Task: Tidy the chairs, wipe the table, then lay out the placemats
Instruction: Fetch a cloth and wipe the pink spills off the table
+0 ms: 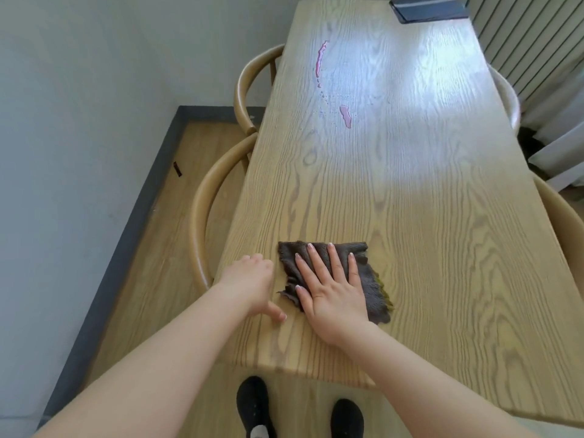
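Right grip: fingers straight and spread, palm pressed flat on dark cloth near counter front edge; left grip: loosely curled, holding nothing, resting just beside cloth.

I'm in a home dining corner: a long wooden surface, curved-back chairs tucked in, curtain beside.
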